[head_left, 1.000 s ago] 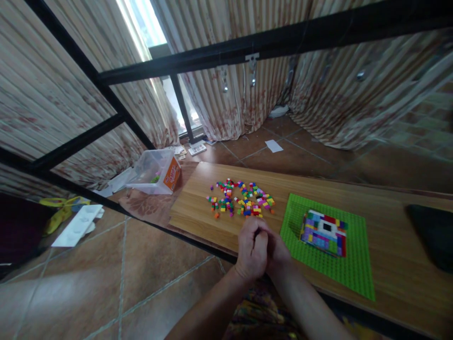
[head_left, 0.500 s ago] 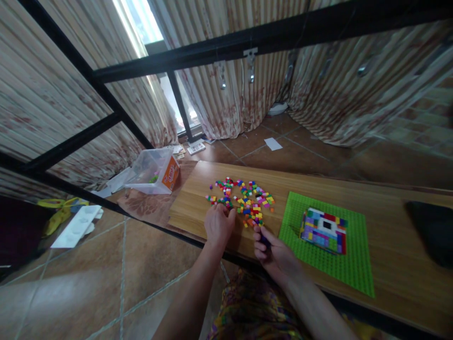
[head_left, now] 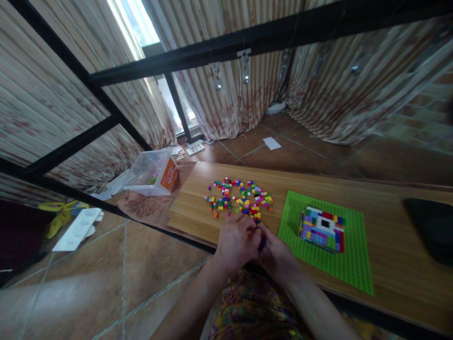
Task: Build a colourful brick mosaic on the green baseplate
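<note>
My left hand (head_left: 238, 240) meets my right hand (head_left: 276, 257) at the front edge of the wooden table. My right hand's fingers are closed on a dark purple-blue block piece (head_left: 262, 243), mostly covered by both hands. The left fingers are bent in against that piece; what they pinch, if anything, is hidden. Just beyond the hands lies a loose pile of small coloured toy bricks (head_left: 244, 194). To the right, a flat multicoloured brick build (head_left: 322, 229) with a white-framed dark centre sits on a green baseplate (head_left: 354, 269).
A clear plastic box (head_left: 150, 174) with an orange label stands left of the table (head_left: 191, 189). A dark flat object (head_left: 430, 226) lies at the table's right. A black metal frame bar (head_left: 205, 55) crosses above, before striped curtains (head_left: 219, 104).
My left hand has moved right, from the pile's near left side to my right hand, and now touches the dark piece there. My right hand stays roughly in place.
</note>
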`<state>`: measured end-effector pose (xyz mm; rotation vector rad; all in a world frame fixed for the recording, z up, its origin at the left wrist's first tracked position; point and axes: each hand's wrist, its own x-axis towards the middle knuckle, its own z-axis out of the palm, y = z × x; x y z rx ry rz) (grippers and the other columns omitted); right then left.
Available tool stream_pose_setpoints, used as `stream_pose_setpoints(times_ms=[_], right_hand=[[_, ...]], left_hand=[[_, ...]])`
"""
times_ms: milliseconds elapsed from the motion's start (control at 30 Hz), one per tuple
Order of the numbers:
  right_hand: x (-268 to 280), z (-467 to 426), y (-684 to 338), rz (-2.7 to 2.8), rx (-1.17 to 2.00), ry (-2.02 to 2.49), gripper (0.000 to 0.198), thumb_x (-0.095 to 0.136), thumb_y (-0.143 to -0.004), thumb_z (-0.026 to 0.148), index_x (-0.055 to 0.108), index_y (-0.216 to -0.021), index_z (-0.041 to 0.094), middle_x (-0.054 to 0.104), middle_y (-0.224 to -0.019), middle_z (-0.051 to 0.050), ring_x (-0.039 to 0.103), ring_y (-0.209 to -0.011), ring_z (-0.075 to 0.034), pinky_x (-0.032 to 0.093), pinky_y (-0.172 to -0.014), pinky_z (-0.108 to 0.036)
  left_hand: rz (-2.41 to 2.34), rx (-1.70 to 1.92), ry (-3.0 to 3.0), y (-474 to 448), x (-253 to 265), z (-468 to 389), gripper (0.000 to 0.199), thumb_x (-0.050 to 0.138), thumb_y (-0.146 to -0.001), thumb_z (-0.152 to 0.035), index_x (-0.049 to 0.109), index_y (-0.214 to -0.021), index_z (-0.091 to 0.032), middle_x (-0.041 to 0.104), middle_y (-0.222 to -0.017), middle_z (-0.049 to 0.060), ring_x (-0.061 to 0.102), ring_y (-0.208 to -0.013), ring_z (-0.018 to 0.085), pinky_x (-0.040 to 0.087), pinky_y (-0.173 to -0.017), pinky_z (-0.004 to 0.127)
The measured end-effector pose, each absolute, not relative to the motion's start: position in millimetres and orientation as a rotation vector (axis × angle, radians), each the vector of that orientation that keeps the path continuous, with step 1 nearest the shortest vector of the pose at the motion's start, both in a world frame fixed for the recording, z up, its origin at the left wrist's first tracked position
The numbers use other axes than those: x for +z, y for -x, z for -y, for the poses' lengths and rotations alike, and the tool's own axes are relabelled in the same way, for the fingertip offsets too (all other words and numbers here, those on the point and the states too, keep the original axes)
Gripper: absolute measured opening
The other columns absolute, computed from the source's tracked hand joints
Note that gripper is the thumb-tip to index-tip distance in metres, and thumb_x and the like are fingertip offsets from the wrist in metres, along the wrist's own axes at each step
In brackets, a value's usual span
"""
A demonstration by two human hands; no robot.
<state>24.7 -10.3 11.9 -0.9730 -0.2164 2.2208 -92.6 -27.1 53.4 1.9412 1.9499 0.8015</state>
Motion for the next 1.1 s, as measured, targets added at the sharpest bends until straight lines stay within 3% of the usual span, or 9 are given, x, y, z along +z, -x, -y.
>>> stream_pose_setpoints(times_ms=[67, 133, 233, 300, 433, 700, 1100], right_hand=[[13.4, 10.6, -23.5, 0.195, 2.215, 0.986, 0.019, 0.069, -0.077, 0.038, 0.070, -0.083, 0.019, 0.069, -0.079, -0.002, 0.061, -0.068, -0.012, 0.051, -0.060, -0.022], [13.5, 10.7, -24.8, 0.215, 2.199, 1.016, 0.018, 0.071, -0.075, 0.036, 0.069, -0.078, 0.018, 0.068, -0.073, -0.001, 0.060, -0.064, -0.011, 0.049, -0.055, -0.021], [13.0, 10.4, -30.5, 0.259, 2.200, 1.037, 0.018, 0.076, -0.070, 0.033, 0.068, -0.073, 0.018, 0.058, -0.061, 0.003, 0.046, -0.047, -0.006, 0.032, -0.037, -0.015], [14.3, 10.2, -35.0, 0.273, 2.206, 1.045, 0.020, 0.077, -0.070, 0.034, 0.067, -0.074, 0.017, 0.056, -0.061, 0.003, 0.041, -0.045, -0.003, 0.025, -0.035, -0.013], [19.9, 10.8, -40.0, 0.300, 2.178, 1.077, 0.022, 0.076, -0.070, 0.035, 0.068, -0.075, 0.015, 0.055, -0.064, 0.001, 0.041, -0.047, -0.003, 0.025, -0.035, -0.012], [23.3, 13.3, -38.5, 0.327, 2.182, 1.153, 0.024, 0.076, -0.070, 0.036, 0.067, -0.076, 0.015, 0.055, -0.066, 0.001, 0.041, -0.048, -0.003, 0.025, -0.037, -0.013], [22.8, 12.0, -39.2, 0.335, 2.151, 1.146, 0.026, 0.076, -0.068, 0.037, 0.067, -0.076, 0.014, 0.056, -0.066, 0.001, 0.042, -0.049, -0.004, 0.025, -0.038, -0.014]], left_hand=[[-1.872, 0.765, -1.986, 79.9, 55.6, 34.9, 0.007, 0.060, -0.076, -0.019, 0.058, -0.070, -0.023, 0.062, -0.078, 0.003, 0.057, -0.079, 0.018, 0.042, -0.073, 0.030], [-1.839, 0.771, -1.968, 75.3, 56.4, 37.8, 0.008, 0.064, -0.074, -0.019, 0.058, -0.068, -0.023, 0.063, -0.077, 0.002, 0.058, -0.080, 0.018, 0.043, -0.073, 0.030], [-1.893, 0.859, -1.864, 88.3, 56.5, 29.5, 0.009, 0.064, -0.077, -0.025, 0.059, -0.069, -0.022, 0.064, -0.076, 0.002, 0.059, -0.081, 0.018, 0.044, -0.075, 0.029], [-2.073, 0.899, -1.773, 107.8, 54.0, 16.4, 0.010, 0.058, -0.081, -0.025, 0.061, -0.073, -0.021, 0.064, -0.077, 0.003, 0.059, -0.080, 0.017, 0.044, -0.076, 0.028], [-2.452, 0.664, -1.644, 149.1, 42.5, -13.9, 0.015, 0.052, -0.084, -0.023, 0.067, -0.083, -0.021, 0.065, -0.086, 0.006, 0.061, -0.082, 0.019, 0.044, -0.076, 0.030], [-2.518, 0.238, -1.820, 157.9, 35.2, -38.0, 0.022, 0.051, -0.084, -0.026, 0.070, -0.091, -0.019, 0.067, -0.099, 0.010, 0.061, -0.095, 0.023, 0.045, -0.084, 0.031], [-2.426, 0.224, -1.909, 164.3, 26.1, -47.8, 0.023, 0.046, -0.087, -0.022, 0.068, -0.087, -0.017, 0.066, -0.094, 0.013, 0.060, -0.095, 0.025, 0.045, -0.085, 0.035]])
